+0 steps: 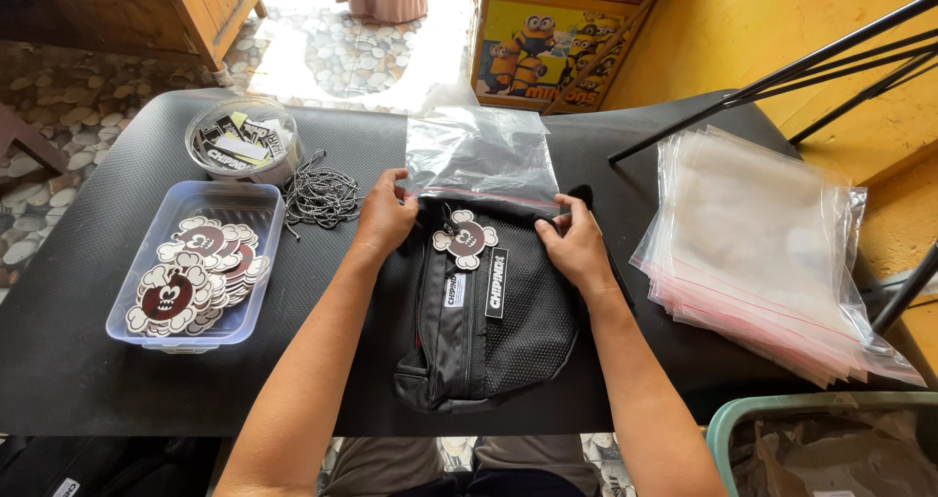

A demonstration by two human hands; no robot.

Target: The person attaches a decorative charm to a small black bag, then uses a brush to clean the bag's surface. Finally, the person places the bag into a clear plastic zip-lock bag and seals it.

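Both hands are working at the centre of the frame, on the black padded bench (pixel 88 360). The left hand (pixel 384 216) is pinching the left corner of the clear plastic zip bag (pixel 479 155) where its open mouth is meeting the top of the black fabric pouch with a mesh front panel (pixel 489 321); its fingers are closing tight on that edge. The right hand (pixel 576 246) is gripping the right corner of the same mouth, its fingers curling shut over plastic and pouch together. The pouch is lying flat just below the bag, its top end tucking into the opening, and a round flower-shaped tag with a dark red face (pixel 465 239) is dangling from it between the two hands.

At left, a clear rectangular plastic tray (pixel 256 262) is holding more of those tags. Above it, a round clear tub (pixel 244 137) of labels is sitting beside a heap of ball chains (pixel 322 196). At right, a stack of clear zip bags (pixel 762 253) is waiting.
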